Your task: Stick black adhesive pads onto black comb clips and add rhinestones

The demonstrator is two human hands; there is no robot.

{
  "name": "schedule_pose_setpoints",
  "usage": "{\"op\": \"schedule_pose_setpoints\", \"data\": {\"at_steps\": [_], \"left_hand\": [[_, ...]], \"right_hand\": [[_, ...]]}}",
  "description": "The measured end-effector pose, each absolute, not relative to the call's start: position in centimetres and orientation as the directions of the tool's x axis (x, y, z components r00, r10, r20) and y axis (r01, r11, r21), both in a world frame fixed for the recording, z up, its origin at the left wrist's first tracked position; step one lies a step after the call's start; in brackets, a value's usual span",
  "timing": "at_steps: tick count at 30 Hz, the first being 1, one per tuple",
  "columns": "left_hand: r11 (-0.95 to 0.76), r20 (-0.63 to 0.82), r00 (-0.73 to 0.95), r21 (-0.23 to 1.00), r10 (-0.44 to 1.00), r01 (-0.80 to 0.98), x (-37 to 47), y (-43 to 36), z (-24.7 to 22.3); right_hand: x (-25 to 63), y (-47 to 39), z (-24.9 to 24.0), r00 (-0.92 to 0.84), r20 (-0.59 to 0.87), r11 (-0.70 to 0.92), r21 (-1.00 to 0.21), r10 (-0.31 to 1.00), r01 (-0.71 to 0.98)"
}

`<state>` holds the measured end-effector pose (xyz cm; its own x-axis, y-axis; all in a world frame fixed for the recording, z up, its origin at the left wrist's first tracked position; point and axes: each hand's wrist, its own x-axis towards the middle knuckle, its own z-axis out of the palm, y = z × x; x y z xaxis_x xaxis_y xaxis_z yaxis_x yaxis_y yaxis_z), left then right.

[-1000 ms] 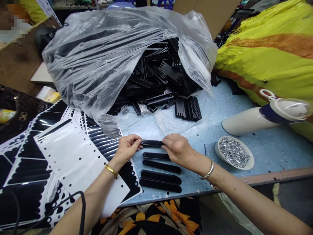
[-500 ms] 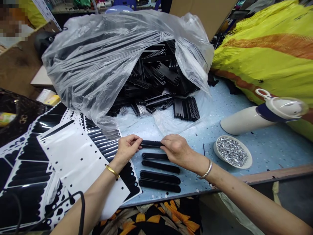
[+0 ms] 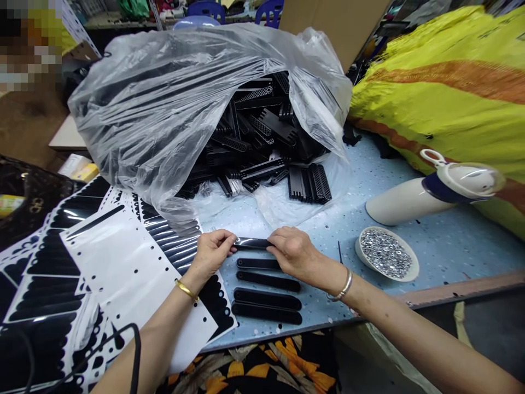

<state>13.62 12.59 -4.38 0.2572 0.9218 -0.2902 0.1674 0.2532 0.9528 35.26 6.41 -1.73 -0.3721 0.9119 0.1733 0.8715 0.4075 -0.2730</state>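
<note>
Between my two hands stretches a flat black strip with rounded ends (image 3: 251,243), its upper face shiny. My left hand (image 3: 214,250) pinches its left end, where a small round hole shows. Fingers of my right hand (image 3: 293,250) close over the right end and hide it. Just below lie several similar black strips (image 3: 266,298) in a rough stack of rows on the blue table (image 3: 328,241). Left of my left hand are white sheets (image 3: 135,273) and sheets of black rounded stickers (image 3: 170,235).
A clear plastic bag (image 3: 164,98) spills black slotted parts (image 3: 309,183) at the back. To the right stand a bowl of small metal rings (image 3: 385,254) and a tilted white bottle (image 3: 404,202). A yellow sack (image 3: 443,82) bulges behind them. A person is partly visible at the far left.
The strip between my hands has tipped, so its upper face now catches the light. Both hands keep their hold, and the whole view has shifted slightly.
</note>
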Motion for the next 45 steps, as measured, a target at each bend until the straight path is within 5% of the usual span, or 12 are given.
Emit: {"op": "schedule_pose_setpoints", "data": {"at_steps": [5, 10, 15, 19, 28, 36, 45], "left_hand": [[0.225, -0.258, 0.227, 0.961, 0.939, 0.158, 13.8, 12.4, -4.7], [0.212, -0.243, 0.217, 0.965, 0.945, 0.157, 13.9, 12.4, -4.8], [0.191, -0.225, 0.230, 0.968, 0.947, 0.163, 13.8, 12.3, -4.9], [0.174, -0.208, 0.220, 0.971, 0.953, 0.163, 13.9, 12.3, -5.0], [0.151, -0.191, 0.209, 0.969, 0.959, 0.194, 13.8, 12.1, -4.8], [0.150, -0.197, 0.222, 0.966, 0.955, 0.210, 13.8, 12.2, -4.4], [0.128, -0.182, 0.233, 0.965, 0.955, 0.230, 13.8, 12.1, -4.2]], "right_hand": [[35.4, 6.5, -1.3, -0.327, 0.220, 0.390, -0.391, 0.919, 0.834], [35.1, 6.5, -0.2, -0.353, 0.304, 0.445, -0.332, 0.885, 0.832], [35.3, 6.7, -0.8, -0.346, 0.210, 0.398, -0.301, 0.914, 0.867], [35.5, 6.7, -1.6, -0.290, 0.097, 0.305, -0.385, 0.952, 0.871], [35.9, 6.4, -2.1, -0.186, 0.117, 0.217, -0.643, 0.975, 0.734], [36.4, 6.3, -3.6, -0.171, 0.179, 0.248, -0.686, 0.969, 0.684], [36.6, 5.8, -4.2, -0.226, 0.317, 0.379, -0.603, 0.921, 0.702]]}}
